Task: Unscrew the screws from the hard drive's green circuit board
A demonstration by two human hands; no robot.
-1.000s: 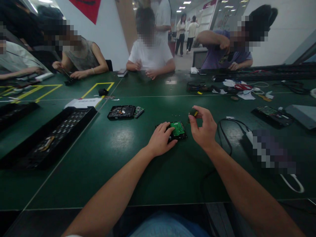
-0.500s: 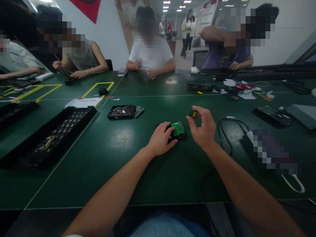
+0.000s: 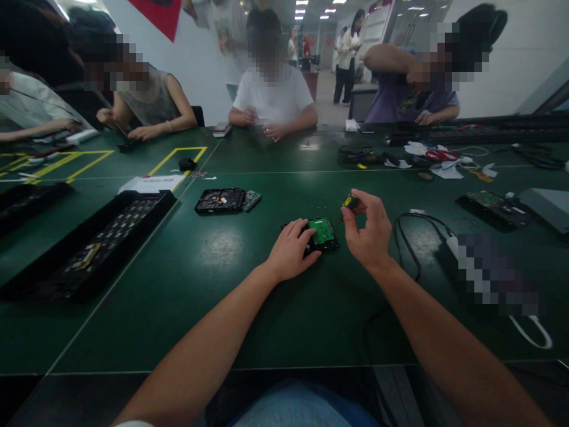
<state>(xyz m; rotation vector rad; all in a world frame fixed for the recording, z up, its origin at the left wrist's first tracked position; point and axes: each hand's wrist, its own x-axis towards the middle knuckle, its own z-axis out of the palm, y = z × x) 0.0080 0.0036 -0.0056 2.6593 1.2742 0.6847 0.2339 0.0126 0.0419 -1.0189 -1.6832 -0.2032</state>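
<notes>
A hard drive with a green circuit board on its upper side lies flat on the table before me. Over its left part lies my left hand, with fingers on top and the thumb at the near edge, gripping it. Just right of the drive, my right hand is raised a little. Its thumb and fingertips pinch a short screwdriver with a black and yellow handle, apart from the drive; its tip is hard to make out. Several tiny screws lie beyond the drive.
Another hard drive lies left beside a loose circuit board. A long black tray holds small parts farther left. At right are a black cable, a third drive and a grey box. People sit across the table.
My right hand has shifted slightly right, and the screwdriver in it has tilted, showing more of its yellow handle. My left hand stays on the hard drive.
</notes>
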